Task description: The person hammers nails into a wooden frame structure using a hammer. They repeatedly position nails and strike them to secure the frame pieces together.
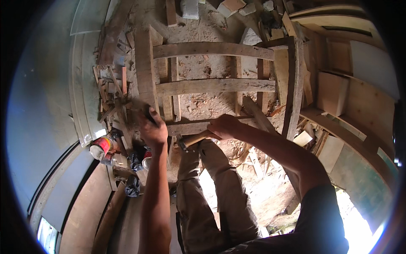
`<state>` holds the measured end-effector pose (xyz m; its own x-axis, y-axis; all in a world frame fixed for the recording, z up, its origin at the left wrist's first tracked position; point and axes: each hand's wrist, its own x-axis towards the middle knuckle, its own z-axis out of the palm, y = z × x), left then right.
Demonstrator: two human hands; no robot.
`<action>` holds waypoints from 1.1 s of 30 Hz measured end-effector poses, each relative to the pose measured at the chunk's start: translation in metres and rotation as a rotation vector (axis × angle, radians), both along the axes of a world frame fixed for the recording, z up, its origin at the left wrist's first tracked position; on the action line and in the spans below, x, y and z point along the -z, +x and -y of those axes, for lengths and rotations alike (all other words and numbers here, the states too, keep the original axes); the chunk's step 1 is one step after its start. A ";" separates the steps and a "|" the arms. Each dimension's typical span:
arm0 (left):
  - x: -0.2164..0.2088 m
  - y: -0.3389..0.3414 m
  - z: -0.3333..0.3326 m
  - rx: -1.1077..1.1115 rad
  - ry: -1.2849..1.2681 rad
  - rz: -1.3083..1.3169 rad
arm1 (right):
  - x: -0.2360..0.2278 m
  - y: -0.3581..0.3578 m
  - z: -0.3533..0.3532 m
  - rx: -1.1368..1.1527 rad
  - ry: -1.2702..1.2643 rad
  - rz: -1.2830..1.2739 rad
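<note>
My right hand point(225, 126) is closed round the wooden handle of a hammer point(196, 138), its dark head pointing left, above my knees. My left hand point(154, 129) is raised by the left post of a rough wooden frame point(215, 86), near its lower corner. A dark, blurred thing point(149, 111) shows at its fingers, which look closed on it; I cannot make out its kind. The frame has two long side posts and several cross rails, and the nearest rail passes behind my right hand.
Wood scraps point(111, 95) and paint cans point(100, 148) lie along the left wall. Broken blocks point(190, 9) are strewn at the far end. Boards and panels point(359, 101) lean on the right. A loose plank point(260, 114) slants across the frame's lower right.
</note>
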<state>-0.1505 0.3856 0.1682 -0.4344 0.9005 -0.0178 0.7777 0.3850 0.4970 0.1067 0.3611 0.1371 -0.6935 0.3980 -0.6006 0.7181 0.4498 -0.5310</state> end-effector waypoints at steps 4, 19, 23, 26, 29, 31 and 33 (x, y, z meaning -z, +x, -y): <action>-0.005 -0.001 0.007 -0.003 0.044 -0.072 | -0.013 0.009 0.059 0.394 -0.085 0.105; 0.027 -0.017 0.005 0.070 0.032 -0.004 | -0.025 -0.029 0.290 1.730 -0.030 0.066; 0.022 -0.015 0.006 0.091 -0.003 0.067 | -0.008 -0.017 0.338 1.946 -0.551 -0.121; 0.035 -0.054 0.006 0.137 -0.100 0.180 | -0.001 -0.011 0.348 2.091 -0.767 -0.249; 0.040 -0.088 0.034 -0.171 -0.240 0.994 | 0.018 0.004 0.363 2.221 -0.798 -0.057; 0.033 -0.092 0.072 -0.230 -0.398 1.100 | 0.020 0.016 0.359 2.581 -1.055 -0.375; 0.026 -0.080 0.113 -0.131 -0.421 0.910 | 0.023 0.029 0.342 2.742 -1.263 -0.659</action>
<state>-0.2302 0.2726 0.1424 -0.1925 0.6905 -0.6972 0.1098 0.7212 0.6840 0.1357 0.0188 0.1145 -0.0324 0.0058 -0.9995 -0.9258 -0.3770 0.0278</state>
